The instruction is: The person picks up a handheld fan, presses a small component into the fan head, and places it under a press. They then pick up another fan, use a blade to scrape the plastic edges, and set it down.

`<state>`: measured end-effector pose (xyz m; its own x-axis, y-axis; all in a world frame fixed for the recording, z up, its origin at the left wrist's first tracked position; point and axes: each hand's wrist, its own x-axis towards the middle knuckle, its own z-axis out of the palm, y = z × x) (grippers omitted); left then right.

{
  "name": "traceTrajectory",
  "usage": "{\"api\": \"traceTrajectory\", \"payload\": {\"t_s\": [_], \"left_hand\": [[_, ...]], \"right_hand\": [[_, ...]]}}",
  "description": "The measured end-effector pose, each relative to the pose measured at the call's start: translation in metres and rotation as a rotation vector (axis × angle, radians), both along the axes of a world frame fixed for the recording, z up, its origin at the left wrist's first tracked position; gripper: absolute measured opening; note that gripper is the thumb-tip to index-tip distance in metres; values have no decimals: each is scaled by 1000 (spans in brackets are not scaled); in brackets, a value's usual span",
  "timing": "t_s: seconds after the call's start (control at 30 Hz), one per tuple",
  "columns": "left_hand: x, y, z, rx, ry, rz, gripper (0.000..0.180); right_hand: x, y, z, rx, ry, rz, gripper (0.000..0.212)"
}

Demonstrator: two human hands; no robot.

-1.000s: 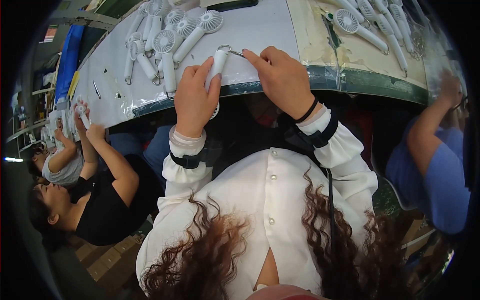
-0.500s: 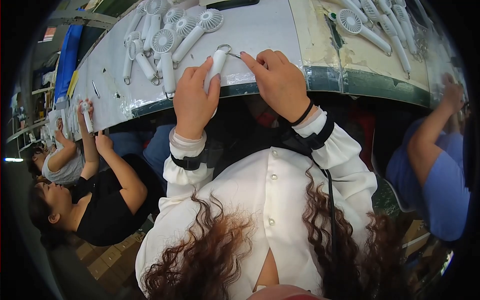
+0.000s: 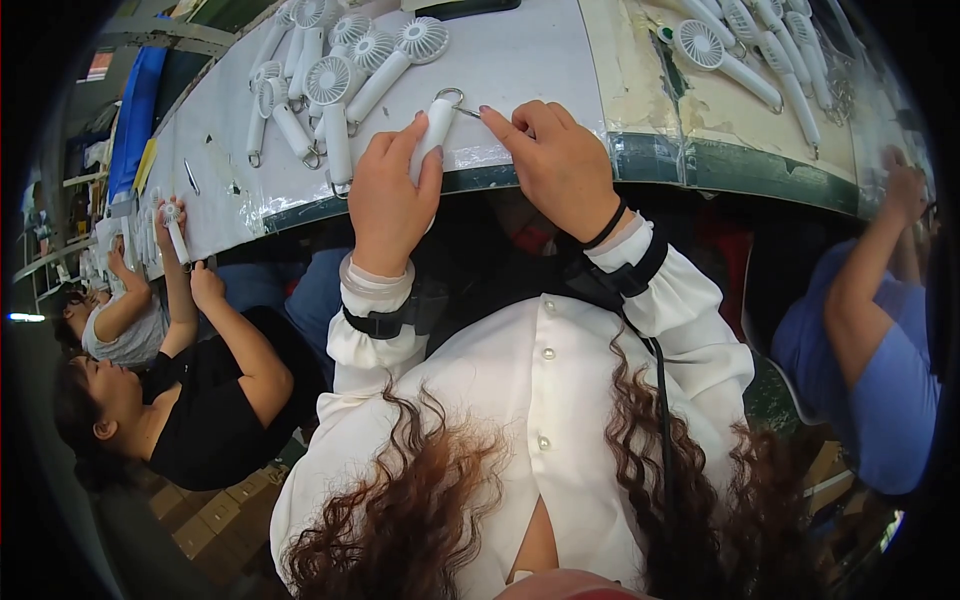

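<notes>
My left hand [image 3: 398,195] is wrapped round the white handle [image 3: 436,125] of a handheld fan just over the table's near edge. The handle's far end tilts up and away, and its other end is hidden by my palm. A wire ring [image 3: 449,96] loops from the tip. Beside it, my right hand [image 3: 562,165] pinches a thin metal piece [image 3: 468,112] between thumb and forefinger. That piece reaches left to the ring; whether it is a tool or part of the ring's fitting I cannot tell.
Several white handheld fans [image 3: 330,85] lie piled on the table [image 3: 530,60] at the far left, more fans [image 3: 735,65] at the far right. A pen-like item [image 3: 191,177] lies near the left edge. People sit on both sides; the left one [image 3: 205,280] holds a fan.
My hands and the handle stay almost in place. On the right, the co-worker's arm has shifted slightly.
</notes>
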<state>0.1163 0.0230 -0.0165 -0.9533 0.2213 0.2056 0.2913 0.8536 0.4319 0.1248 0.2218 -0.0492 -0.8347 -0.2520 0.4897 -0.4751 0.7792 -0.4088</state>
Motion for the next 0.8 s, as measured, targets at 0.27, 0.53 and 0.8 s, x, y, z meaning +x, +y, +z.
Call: {"api": "traceTrajectory", "payload": {"t_s": [0.27,0.53,0.8], "left_hand": [[0,0,-1,6,6,-2,36],[1,-1,-3,10,22,5,35],[1,-1,-6,1,33,16,36]], "right_hand": [[-1,1,-1,24,10,28,49],[-2,2,-3,56,27,34,48],[0,1,-3,19,49,-1,48]]}}
